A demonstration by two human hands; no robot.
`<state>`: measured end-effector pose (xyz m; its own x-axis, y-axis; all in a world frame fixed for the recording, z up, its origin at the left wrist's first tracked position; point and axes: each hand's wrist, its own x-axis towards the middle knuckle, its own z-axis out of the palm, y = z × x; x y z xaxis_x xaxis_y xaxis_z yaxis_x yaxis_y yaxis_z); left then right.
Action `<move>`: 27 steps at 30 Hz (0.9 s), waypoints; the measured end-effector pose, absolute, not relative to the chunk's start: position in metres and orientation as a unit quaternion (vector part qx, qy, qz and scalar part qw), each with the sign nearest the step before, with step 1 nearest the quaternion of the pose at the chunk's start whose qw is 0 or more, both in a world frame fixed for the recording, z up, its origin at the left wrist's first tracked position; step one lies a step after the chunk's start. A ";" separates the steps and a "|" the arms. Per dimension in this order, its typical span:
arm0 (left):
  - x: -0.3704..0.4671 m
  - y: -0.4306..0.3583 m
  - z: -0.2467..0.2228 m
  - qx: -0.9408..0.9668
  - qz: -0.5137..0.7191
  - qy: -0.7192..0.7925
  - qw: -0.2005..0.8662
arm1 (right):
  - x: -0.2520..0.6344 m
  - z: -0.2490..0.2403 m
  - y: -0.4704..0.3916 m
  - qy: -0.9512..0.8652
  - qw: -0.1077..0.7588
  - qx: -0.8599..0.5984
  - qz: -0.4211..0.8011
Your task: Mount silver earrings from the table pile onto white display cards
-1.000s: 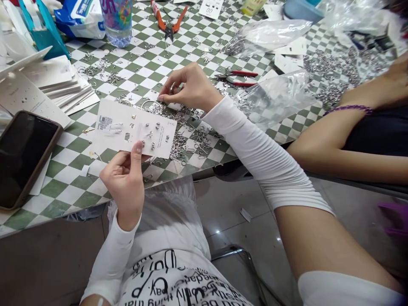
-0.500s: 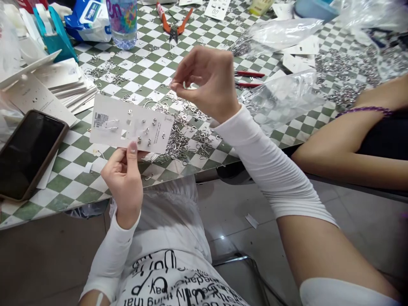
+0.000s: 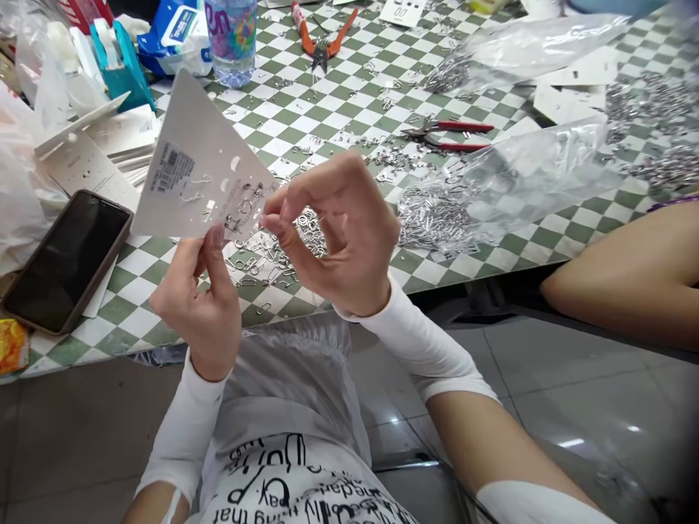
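My left hand [image 3: 199, 309] pinches the lower edge of a white earring card [image 3: 188, 135] between thumb and fingers. The card is tilted up and bears a barcode label, cut-out slots and several small metal earring pieces on its right part. At the card's right edge is my right hand [image 3: 349, 240], thumb and forefinger pressed together; anything between those fingertips is too small to make out. Under and behind both hands lies a loose heap of small silver metal findings [image 3: 267, 258] on the checkered tabletop [image 3: 284, 80].
Left of me lie a phone [image 3: 68, 258], a stack of white cards [image 3: 123, 135] and a bottle [image 3: 232, 44]. Orange-handled pliers [image 3: 322, 44], red-handled pliers [image 3: 456, 135] and clear bags [image 3: 524, 164] of metal pieces lie beyond. Another person's arm [image 3: 628, 291] rests at right.
My right hand has come down and left to the card's right edge. The card has been turned and tilted up in my left hand. The view has shifted slightly.
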<state>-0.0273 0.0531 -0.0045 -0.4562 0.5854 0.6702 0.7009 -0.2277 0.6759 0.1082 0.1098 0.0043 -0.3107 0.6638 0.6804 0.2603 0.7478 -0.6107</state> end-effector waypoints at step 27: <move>-0.014 0.056 -0.010 -0.551 -0.509 -0.652 0.114 | 0.101 -0.008 0.098 -0.703 0.580 -0.338 0.238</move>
